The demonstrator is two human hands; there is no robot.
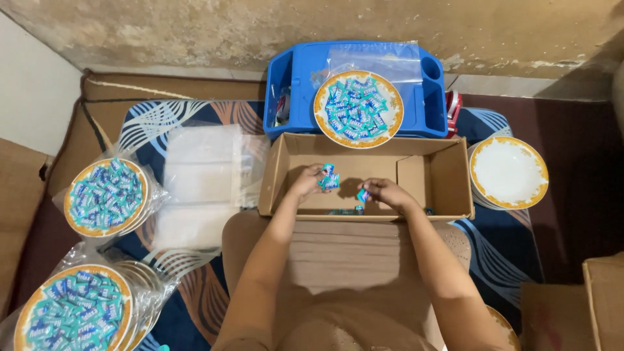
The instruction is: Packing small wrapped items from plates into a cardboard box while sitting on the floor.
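Note:
Both my hands are inside an open cardboard box (pixel 442 175) in front of my knees. My left hand (pixel 308 180) holds a small bunch of teal wrapped candies (pixel 329 177). My right hand (pixel 385 193) pinches one teal candy (pixel 363 195) just above the box floor. A few more candies lie on the box floor near its front wall. Behind the box, a white plate with an orange rim (pixel 359 109), heaped with the same candies, rests on a blue plastic tray (pixel 292 84).
An empty orange-rimmed plate stack (pixel 508 172) sits right of the box. Left of it lie clear plastic bags (pixel 201 175) and two bagged plates of candies (pixel 105 197), (pixel 75 315). A patterned blue mat (pixel 494 247) covers the floor; another cardboard box (pixel 604 299) is at lower right.

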